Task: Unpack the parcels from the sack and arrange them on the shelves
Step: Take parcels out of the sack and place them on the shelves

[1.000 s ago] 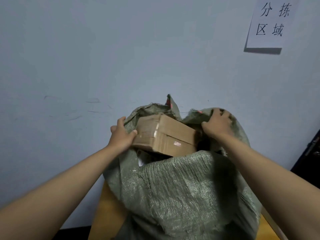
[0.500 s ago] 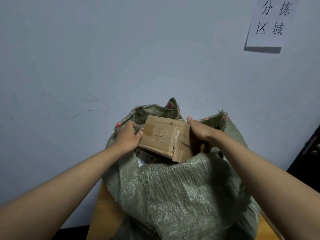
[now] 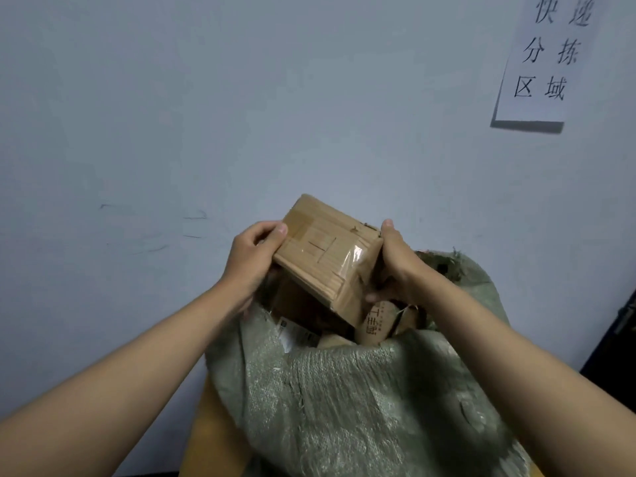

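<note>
I have a taped cardboard box (image 3: 327,259) clamped between both hands, raised above the open mouth of the green woven sack (image 3: 361,407). My left hand (image 3: 249,259) grips its left end, thumb lying on the top face near the corner and the other fingers curled out of sight behind and under the box. My right hand (image 3: 392,263) presses against the right end, thumb pointing up along the far right corner and the fingers wrapped beneath the near edge. The box is tilted, its far end higher than the end nearest me, and clear packing tape glints on its top and near the right-hand corner.

Directly below my hands, inside the sack, more parcels show. Under my right fingers is a brown paper parcel with printed characters (image 3: 377,323), and below my left wrist lies a parcel with a white shipping label (image 3: 292,333). The rest down there is too dark to tell apart. The sack's rim folds outward toward me beneath both forearms, and it sits on a yellowish surface (image 3: 213,438) that peeks out below my left forearm.

Beyond my hands stands a pale wall (image 3: 241,115) with faint scuff marks off to the left of my left hand. High up and to the right of my right hand hangs a white paper sign with black Chinese characters (image 3: 543,60).
</note>
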